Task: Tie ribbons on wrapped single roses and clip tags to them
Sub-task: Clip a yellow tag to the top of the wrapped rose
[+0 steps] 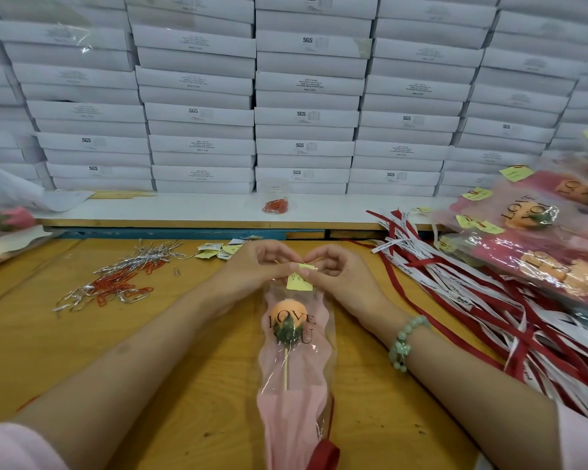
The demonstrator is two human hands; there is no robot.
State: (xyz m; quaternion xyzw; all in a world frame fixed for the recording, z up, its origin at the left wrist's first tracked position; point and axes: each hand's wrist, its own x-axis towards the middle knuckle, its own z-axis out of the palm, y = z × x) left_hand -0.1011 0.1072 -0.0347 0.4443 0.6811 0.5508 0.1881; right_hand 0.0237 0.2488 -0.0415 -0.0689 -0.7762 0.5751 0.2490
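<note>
Silver wire ties and red paper clips lie in a loose heap on the wooden table, at about ten o'clock from the wrapped rose and well apart from it. Next comes the left hand, its fingers curled in and pinching the top edge of the yellow tag from the nine o'clock side. The tag sits at the rose's twelve o'clock, on the mouth of the clear and pink wrap. The rose lies flat mid-table with its stick pointing to six o'clock and a red ribbon at the foot of the wrap. The right hand meets the left at the tag's three o'clock corner, fingertips narrowed to a pinch on the same slip. Whether a clip is between them I cannot tell. The wrap looks thin, slick and crackly, the tag is mere paper, and the whole seems very light, so it would likely slide or crumple under a heavy touch. The best hold is probably the top edge of the film for clipping and the stick through the wrap for lifting, not the peach head. At three o'clock spread red and white ribbons, and at two o'clock a pile of finished roses.
</note>
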